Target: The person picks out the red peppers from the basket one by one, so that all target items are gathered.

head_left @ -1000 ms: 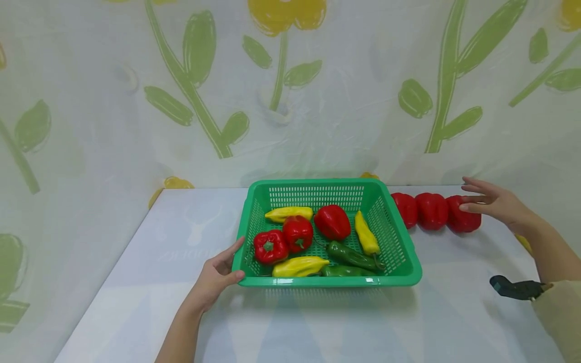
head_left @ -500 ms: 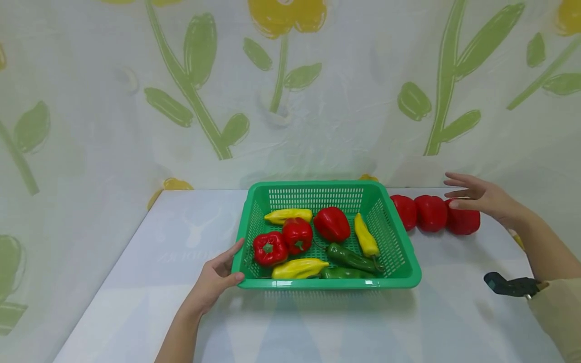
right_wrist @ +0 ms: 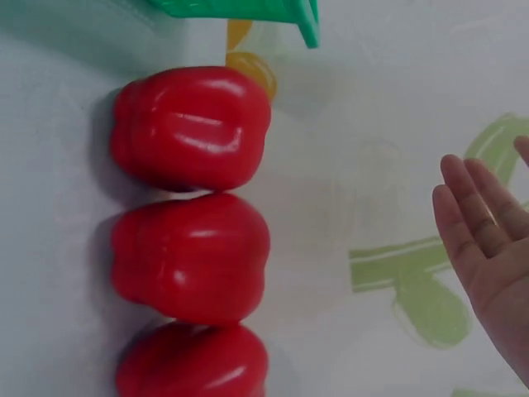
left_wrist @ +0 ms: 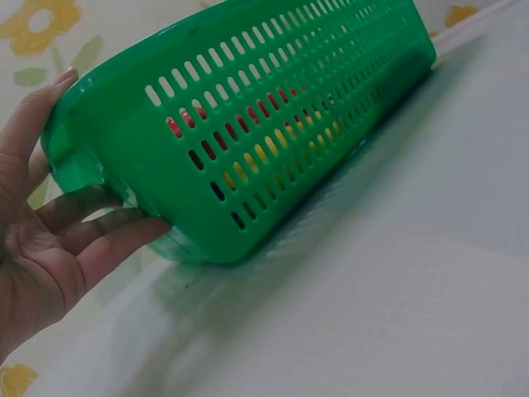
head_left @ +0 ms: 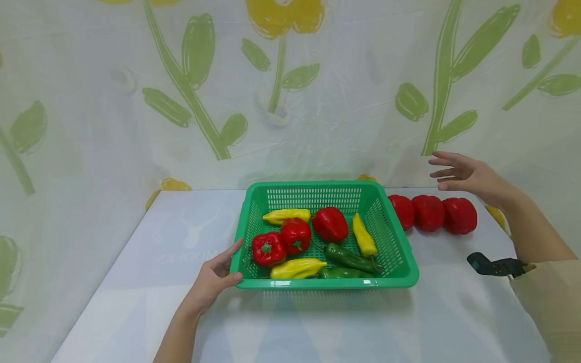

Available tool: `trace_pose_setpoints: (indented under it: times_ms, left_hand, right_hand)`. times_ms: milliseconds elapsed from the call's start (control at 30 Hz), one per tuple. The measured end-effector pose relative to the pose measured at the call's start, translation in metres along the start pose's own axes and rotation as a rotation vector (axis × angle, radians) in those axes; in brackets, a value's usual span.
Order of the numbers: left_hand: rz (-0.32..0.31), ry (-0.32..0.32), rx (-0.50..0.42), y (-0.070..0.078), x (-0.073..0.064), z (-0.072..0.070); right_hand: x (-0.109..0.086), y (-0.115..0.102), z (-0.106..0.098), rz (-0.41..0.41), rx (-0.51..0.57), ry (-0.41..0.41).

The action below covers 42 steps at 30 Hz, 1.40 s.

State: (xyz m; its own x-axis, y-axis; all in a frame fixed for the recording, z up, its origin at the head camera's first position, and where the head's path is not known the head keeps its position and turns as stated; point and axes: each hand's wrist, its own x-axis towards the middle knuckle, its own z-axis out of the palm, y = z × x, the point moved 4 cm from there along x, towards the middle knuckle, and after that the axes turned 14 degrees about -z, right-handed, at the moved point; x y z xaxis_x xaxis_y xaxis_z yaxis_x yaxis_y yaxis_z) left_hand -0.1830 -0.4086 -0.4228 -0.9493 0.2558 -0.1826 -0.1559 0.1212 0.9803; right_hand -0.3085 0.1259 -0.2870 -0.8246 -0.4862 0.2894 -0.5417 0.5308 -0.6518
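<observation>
A green plastic basket (head_left: 327, 284) holds three red bell peppers (head_left: 330, 224), three long yellow peppers (head_left: 364, 237) and two green peppers (head_left: 347, 257). My left hand (head_left: 211, 282) grips its near left corner. In the left wrist view, the left hand's fingers (left_wrist: 124, 240) reach under the rim against the end wall. To the right of the basket, three more red bell peppers (head_left: 428, 213) lie in a row, also visible in the right wrist view. My right hand (head_left: 472, 176) is raised above and behind this row, fingers spread and holding nothing.
Everything stands on a white table (head_left: 181, 252) whose far edge meets a pale curtain (head_left: 345, 116) printed with flowers. A dark strap-like device (head_left: 497, 265) juts from the right sleeve (head_left: 544, 302).
My right hand has lifted off the rightmost red bell pepper in the row, moving up and to the left. The left hand stays at the basket corner.
</observation>
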Motion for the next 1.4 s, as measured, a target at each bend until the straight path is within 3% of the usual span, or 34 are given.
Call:
trace_pose_setpoints:
  times_ms: [300,533,1067,1400]
  left_hand:
    - [-0.004,0.002,0.0,0.002,0.002,0.001]
    - [-0.007,-0.002,0.001,-0.001,0.002,0.0]
    - [0.004,-0.009,-0.001,-0.002,0.005,-0.001]
    - [0.019,-0.001,0.003,-0.003,0.002,-0.002]
  right_hand:
    - [0.027,-0.02,0.015,-0.007,0.045,-0.067]
    - [0.051,-0.029,0.03,-0.078,0.106,-0.108]
    - [0.084,-0.044,0.056,-0.186,0.22,-0.178]
    - [0.102,-0.046,0.089,-0.192,0.305,-0.239]
